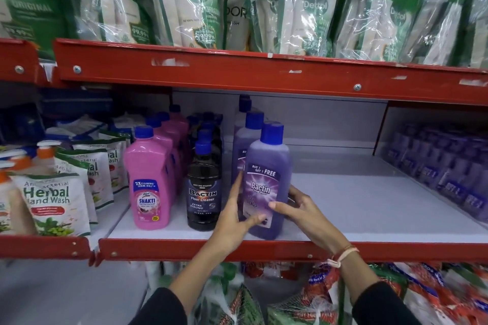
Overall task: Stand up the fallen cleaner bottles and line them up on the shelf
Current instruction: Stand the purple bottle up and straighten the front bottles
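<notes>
While both hands are wrapped around it, the purple Bactin bottle (pixel 268 182) stands upright at the near edge of the white shelf (pixel 356 208), pretty much dead centre. The left hand (pixel 235 221) cups its left side with fingers reaching across the lower label, and the right hand (pixel 303 211) grips the right side, thumb on the front of the label. So both hands are closed on that one bottle. Two more purple bottles (pixel 244 150) line up straight behind it, going toward the far wall. Just to the left sits a row of black Bactin floor cleaner bottles (pixel 203 192), then a row of pink Shakti bottles (pixel 149 182), all upright. Right of the held bottle the shelf is bare until a blurry pack of purple bottles (pixel 449 166) at the far right. Herbal hand wash pouches (pixel 52 203) fill the left bay.
</notes>
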